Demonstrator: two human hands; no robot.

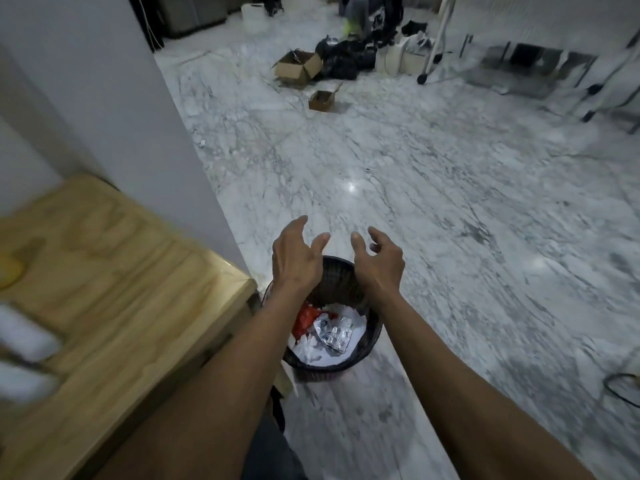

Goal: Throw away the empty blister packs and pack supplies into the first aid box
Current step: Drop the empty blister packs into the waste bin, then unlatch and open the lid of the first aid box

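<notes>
The pale wooden surface [114,282] lies to the left, its near right corner beside the dark round woven waste bin [372,337] on the marble floor [450,220]. Silver blister packs [337,332] rest inside the bin on white paper. Above the bin's far rim, the left hand [294,258] and right hand [379,263] hover, each grip spread and empty. The next supplies probably lie leftward, nearer the left hand.

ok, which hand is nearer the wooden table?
Left. The left hand hovers open over the bin's table-side rim, close to the wooden table's corner. The right hand hovers open over the far rim, with the left hand between it and the table.
</notes>
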